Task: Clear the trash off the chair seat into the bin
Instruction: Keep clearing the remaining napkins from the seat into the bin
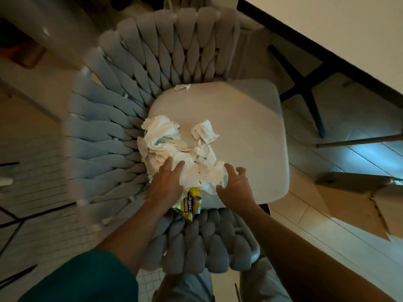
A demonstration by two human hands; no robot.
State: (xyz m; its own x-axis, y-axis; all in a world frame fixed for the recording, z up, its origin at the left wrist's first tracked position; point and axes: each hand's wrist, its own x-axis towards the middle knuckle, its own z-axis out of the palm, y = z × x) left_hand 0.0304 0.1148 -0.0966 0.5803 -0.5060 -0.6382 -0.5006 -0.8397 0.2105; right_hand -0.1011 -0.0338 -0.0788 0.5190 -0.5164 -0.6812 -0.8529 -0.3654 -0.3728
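A: The crumpled tissues (172, 147) are heaped on the chair seat (246, 138), near-left; the left hand (166, 184) is pressed flat on them, fingers spread.

B: Right hand (234, 188) is curled loosely apart beside them. The yellow wrapper (190, 203) is laid lengthwise, near to far.

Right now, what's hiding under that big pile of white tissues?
A yellow snack wrapper pokes out from under the crumpled tissues, near the seat cushion edge between both hands. Anything else underneath is covered by the paper and the left hand.
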